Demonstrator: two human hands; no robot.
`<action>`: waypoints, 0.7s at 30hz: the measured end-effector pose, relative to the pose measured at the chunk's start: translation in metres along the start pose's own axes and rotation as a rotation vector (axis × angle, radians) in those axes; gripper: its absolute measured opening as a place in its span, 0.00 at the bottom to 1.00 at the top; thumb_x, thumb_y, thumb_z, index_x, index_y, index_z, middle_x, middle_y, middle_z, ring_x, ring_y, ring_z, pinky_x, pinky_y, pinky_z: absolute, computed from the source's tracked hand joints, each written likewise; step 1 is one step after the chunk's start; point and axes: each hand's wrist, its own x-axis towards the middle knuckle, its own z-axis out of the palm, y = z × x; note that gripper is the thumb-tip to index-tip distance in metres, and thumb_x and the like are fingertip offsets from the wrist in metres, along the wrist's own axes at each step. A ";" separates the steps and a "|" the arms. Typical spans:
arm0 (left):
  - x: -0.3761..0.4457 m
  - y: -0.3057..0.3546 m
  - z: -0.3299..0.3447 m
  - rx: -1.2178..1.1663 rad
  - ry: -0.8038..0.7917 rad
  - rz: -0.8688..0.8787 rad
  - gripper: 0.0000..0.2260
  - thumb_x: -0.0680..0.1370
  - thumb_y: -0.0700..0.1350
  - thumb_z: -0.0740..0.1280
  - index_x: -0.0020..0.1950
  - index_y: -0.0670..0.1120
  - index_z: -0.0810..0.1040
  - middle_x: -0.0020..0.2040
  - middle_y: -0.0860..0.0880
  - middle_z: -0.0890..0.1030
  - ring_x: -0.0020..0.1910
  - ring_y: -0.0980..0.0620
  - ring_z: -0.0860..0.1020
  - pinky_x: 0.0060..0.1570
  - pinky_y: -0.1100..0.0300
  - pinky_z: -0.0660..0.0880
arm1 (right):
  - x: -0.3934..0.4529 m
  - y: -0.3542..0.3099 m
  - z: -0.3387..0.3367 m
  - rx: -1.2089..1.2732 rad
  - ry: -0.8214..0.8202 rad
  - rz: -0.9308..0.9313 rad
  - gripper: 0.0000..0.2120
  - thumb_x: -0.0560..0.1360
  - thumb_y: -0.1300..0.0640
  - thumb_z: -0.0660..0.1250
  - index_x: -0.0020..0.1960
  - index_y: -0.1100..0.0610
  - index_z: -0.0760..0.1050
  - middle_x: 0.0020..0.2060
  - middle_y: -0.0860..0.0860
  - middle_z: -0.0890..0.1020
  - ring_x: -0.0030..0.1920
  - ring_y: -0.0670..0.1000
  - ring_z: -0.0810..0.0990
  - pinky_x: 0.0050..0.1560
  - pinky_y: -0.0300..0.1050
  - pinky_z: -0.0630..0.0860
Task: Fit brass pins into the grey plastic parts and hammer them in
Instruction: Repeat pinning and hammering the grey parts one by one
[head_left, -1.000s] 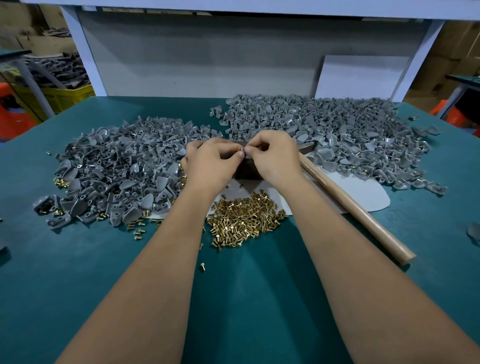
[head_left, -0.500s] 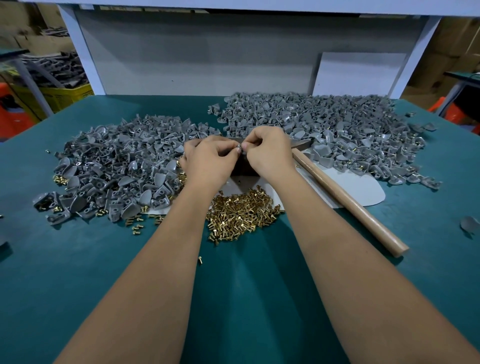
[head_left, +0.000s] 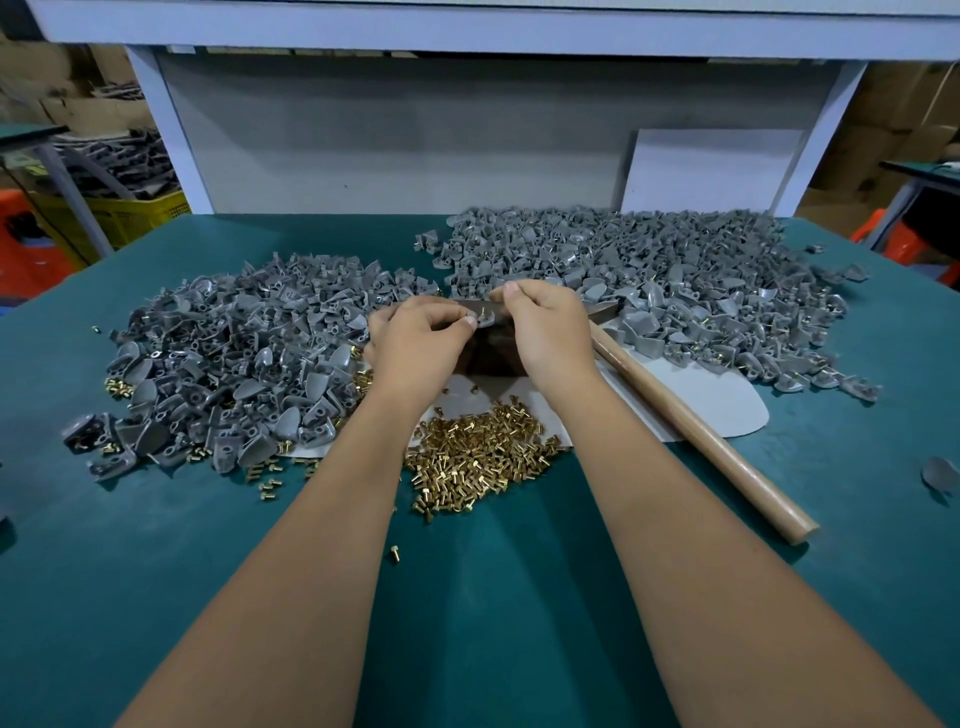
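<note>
Step in hand: fitting, by my reading. Both hands meet over a dark block at the table's middle, a small grey part between them.
Left hand: fingers curled, thumb and forefinger pinching the part's near edge.
Right hand: fingers curled in, tips pinched at the same part; probably seating a pin, though the pin itself is too small to tell apart.
Brass pins: loose heap just behind the wrists, on a pale mat; strays on the green table.
Grey parts: one pile at left, a larger pile at right; some at right show brass, likely finished.
Hammer: wooden handle lying beside the right wrist, untouched.
Next move calls for: part set steady on the block, pin upright, right hand free to take the handle; a tilted pin would likely go in crooked.
Hidden: hammer head is behind the right hand; block mostly covered by both hands; pin's depth in the part not readable.
</note>
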 end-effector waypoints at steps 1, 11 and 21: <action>0.000 0.000 0.000 0.000 -0.005 -0.005 0.07 0.78 0.52 0.67 0.41 0.62 0.79 0.53 0.63 0.76 0.68 0.49 0.60 0.70 0.45 0.56 | 0.000 0.001 -0.001 -0.002 -0.005 -0.007 0.15 0.80 0.56 0.59 0.47 0.65 0.80 0.41 0.52 0.83 0.44 0.50 0.78 0.46 0.44 0.73; -0.003 -0.002 0.000 0.086 -0.014 0.028 0.03 0.78 0.53 0.67 0.45 0.62 0.78 0.56 0.60 0.75 0.68 0.49 0.60 0.69 0.47 0.58 | -0.010 0.036 -0.057 -0.999 0.166 0.049 0.15 0.77 0.52 0.62 0.59 0.60 0.75 0.59 0.59 0.73 0.59 0.59 0.72 0.55 0.53 0.71; 0.000 -0.004 0.006 0.152 0.045 0.085 0.03 0.78 0.54 0.68 0.45 0.61 0.78 0.60 0.60 0.78 0.67 0.47 0.62 0.66 0.49 0.57 | -0.007 0.027 -0.075 -0.958 0.029 0.141 0.07 0.78 0.55 0.63 0.50 0.59 0.69 0.42 0.55 0.77 0.43 0.58 0.75 0.37 0.46 0.68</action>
